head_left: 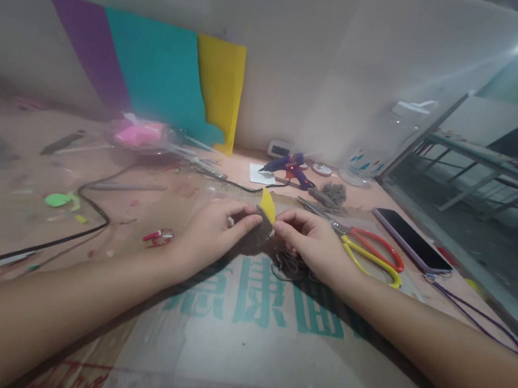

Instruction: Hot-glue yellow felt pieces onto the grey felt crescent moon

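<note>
Between thumb and fingers, my left hand (pixel 228 228) pinches a small grey-brown piece (pixel 258 229) with a yellow pointed part (pixel 268 204) rising from its top. My right hand (pixel 308 236) is closed at the right edge of that piece, its thumb and forefinger pressed together; what lies between them is too small to make out. Loose dark yarn (pixel 291 266) lies on the table below my right hand. Scissors (pixel 371 251) with red and yellow handles rest just beyond my right hand.
Behind my hands are a purple glue gun (pixel 291 168) with a black cord (pixel 84 232) running left, and a grey yarn bundle (pixel 335 194). On the right lie a phone (pixel 409 239) and strap. A clear bottle (pixel 376 146) stands behind. Pink material (pixel 139 133) in plastic lies back left.
</note>
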The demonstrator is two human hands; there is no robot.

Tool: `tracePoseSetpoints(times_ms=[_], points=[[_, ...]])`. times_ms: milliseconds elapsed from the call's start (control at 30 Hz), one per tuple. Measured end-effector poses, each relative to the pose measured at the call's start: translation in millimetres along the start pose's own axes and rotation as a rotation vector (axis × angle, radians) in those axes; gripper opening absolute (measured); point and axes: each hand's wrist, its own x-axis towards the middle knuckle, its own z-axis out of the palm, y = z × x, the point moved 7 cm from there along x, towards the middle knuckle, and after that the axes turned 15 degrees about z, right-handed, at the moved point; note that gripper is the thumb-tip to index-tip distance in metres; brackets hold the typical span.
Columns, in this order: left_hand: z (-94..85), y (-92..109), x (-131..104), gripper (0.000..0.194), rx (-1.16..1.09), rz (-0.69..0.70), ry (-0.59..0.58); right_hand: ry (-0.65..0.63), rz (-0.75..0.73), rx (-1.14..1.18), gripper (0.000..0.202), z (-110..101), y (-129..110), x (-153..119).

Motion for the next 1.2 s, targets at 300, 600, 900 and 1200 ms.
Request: tracePoseSetpoints(times_ms=[300,600,900,1200], points=[[1.2,-6,-3,0.022,-0.087,-0.11,0.046,0.017,-0.017,-0.088,0.017,2,-1,-1],[2.5,-20,-3,0.027,-0.196,-0.239,0.082,0.227,-0.534,-0.282,0.009,-6,-23,-20],[3.1,-20,-4,0.028,-0.229,-0.263,0.091,0.262,-0.605,-0.244,0.013,-6,-22,-30],[1.4,-18,-3,0.03,-0.215,-0.227,0.102,0.231,-0.461,-0.196,0.008,-7,-19,-24]])
